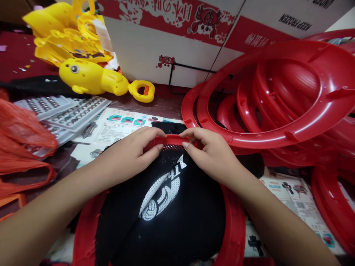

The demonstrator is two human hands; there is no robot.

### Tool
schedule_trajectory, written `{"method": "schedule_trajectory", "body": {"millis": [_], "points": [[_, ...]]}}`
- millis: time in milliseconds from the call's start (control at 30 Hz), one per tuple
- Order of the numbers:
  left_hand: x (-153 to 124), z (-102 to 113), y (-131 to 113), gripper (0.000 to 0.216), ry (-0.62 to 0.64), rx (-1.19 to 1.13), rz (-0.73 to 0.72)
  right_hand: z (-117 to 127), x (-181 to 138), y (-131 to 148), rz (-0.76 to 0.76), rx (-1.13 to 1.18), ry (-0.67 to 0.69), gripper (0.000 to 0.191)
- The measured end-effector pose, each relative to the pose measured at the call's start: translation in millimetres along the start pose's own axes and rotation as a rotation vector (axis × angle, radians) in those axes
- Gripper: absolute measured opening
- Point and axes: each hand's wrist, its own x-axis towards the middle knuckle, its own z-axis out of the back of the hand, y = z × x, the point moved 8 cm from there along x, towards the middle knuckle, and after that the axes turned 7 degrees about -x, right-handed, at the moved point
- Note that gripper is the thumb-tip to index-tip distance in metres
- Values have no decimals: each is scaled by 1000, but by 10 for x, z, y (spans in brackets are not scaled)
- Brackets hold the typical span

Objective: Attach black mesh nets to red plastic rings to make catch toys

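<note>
A black mesh cloth (191, 199) with a white ball print lies across a red plastic ring (87, 229) in front of me. At the ring's far edge, my left hand (135, 149) pinches the cloth and red rim between thumb and fingers. My right hand (208, 151) grips the same edge just to the right, its thumb over the cloth. Both sets of fingertips are close together, with a short stretch of red rim showing between them. Part of the cloth extends beyond the rim, away from me.
Stacked red rings (280, 140) rise at the right. A yellow toy (91, 77) and yellow plastic parts lie at the back left. Trays of small round pieces (79, 112) sit beside an orange bag (22, 133). White and red cartons (138, 37) stand behind; printed cardboard (111, 127) covers the table.
</note>
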Motion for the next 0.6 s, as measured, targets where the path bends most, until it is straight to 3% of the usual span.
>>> {"method": "schedule_trajectory", "body": {"millis": [600], "points": [[-36,-65,-64,37,49,69,-56,-52,9,40,104,-203,-46,23]]}}
